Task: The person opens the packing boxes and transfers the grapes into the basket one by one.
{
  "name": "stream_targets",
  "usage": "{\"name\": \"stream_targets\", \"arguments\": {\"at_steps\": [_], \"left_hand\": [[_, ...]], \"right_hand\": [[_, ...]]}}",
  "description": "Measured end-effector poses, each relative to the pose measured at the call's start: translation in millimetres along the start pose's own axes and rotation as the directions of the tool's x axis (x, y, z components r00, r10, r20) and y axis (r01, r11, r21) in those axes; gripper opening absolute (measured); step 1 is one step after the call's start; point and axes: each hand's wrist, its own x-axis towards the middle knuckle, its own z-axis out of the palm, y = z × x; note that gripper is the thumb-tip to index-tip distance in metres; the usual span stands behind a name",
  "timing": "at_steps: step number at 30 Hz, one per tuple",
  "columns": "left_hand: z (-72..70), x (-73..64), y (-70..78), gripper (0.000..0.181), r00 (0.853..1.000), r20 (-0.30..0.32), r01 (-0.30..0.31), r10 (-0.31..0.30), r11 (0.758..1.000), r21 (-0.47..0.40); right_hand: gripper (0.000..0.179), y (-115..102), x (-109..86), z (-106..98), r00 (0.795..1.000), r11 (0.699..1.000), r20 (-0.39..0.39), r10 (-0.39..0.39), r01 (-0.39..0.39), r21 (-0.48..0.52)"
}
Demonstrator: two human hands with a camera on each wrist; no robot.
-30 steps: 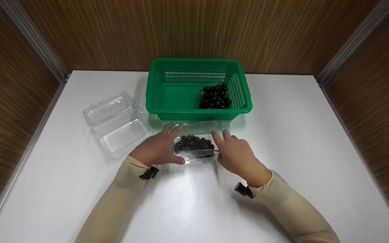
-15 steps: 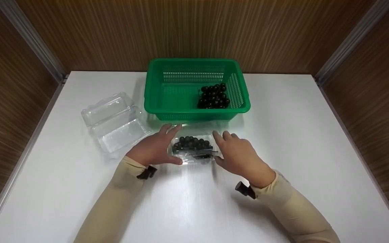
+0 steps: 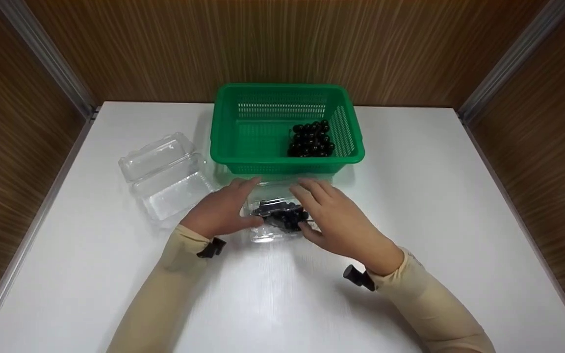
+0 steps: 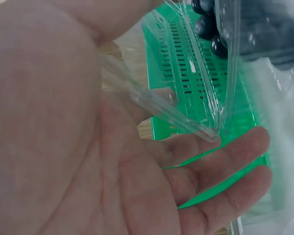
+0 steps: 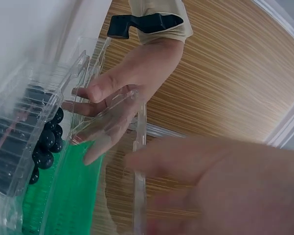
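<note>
Dark grapes (image 3: 288,218) lie in a clear plastic clamshell box (image 3: 264,237) in front of the green basket (image 3: 285,166). My left hand (image 3: 219,211) is at the box's left end, thumb and fingers apart. In the left wrist view, a corner of the clear lid (image 4: 205,129) lies against its nearly straight fingers (image 4: 225,161). My right hand (image 3: 339,223) arches over the right end, fingers above the back and thumb near the front. It is blurred in the right wrist view, beside the raised clear plastic edge. A thin stem shows by the right thumb.
Another bunch of dark grapes (image 3: 312,139) sits in the basket's right side. A second clear clamshell (image 3: 169,179), open and without fruit, lies on the white table (image 3: 420,196) at left. Wood-grain panels (image 3: 282,49) stand behind and at both sides.
My right hand has shifted left over the box, and its fingers reach further across it. The clear plastic edge over the grapes has moved back. The left hand has moved slightly up.
</note>
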Motion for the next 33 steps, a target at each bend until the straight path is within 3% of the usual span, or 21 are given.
{"name": "stream_targets", "arguments": {"at_steps": [4,8,13,18,21,25,28,33], "left_hand": [[-2.3,-0.6,-0.2,0.094,0.999,-0.036,0.004,-0.003,1.0,0.029],[-4.0,1.6,-0.4,0.084,0.998,-0.069,0.006,-0.002,0.998,0.057],[-3.3,2.3,-1.9,0.064,0.99,-0.138,-0.024,0.04,0.993,0.114],[-1.9,0.4,-3.1,0.052,0.978,-0.201,-0.021,0.055,0.986,0.166],[-3.0,-0.1,-1.9,0.053,0.977,-0.211,-0.006,0.039,0.987,0.158],[-2.1,0.3,-1.4,0.059,0.981,-0.193,0.001,0.024,0.992,0.127],[-1.1,-0.3,-0.1,0.059,0.983,-0.183,-0.006,0.029,0.992,0.124],[-2.0,-3.6,7.1,0.05,0.977,-0.202,-0.034,0.064,0.988,0.149]], "right_hand": [[0.047,-5.4,4.5,1.3,0.976,0.98,-0.115,-0.183,0.19,0.051],[0.023,-6.4,3.6,7.8,0.956,0.955,-0.068,-0.285,0.289,0.07],[0.016,1.2,1.8,17.1,0.961,0.968,0.122,-0.249,0.242,0.071],[0.019,8.2,0.5,19.5,0.955,0.979,0.216,-0.201,0.185,0.09],[0.022,10.1,-2.2,18.5,0.937,0.979,0.293,-0.193,0.163,0.123],[0.036,10.7,-5.5,17.4,0.886,0.979,0.426,-0.181,0.119,0.167],[0.04,11.1,-5.1,18.9,0.866,0.975,0.458,-0.199,0.129,0.179],[0.036,12.8,-2.2,20.2,0.865,0.97,0.448,-0.224,0.153,0.189]]}}
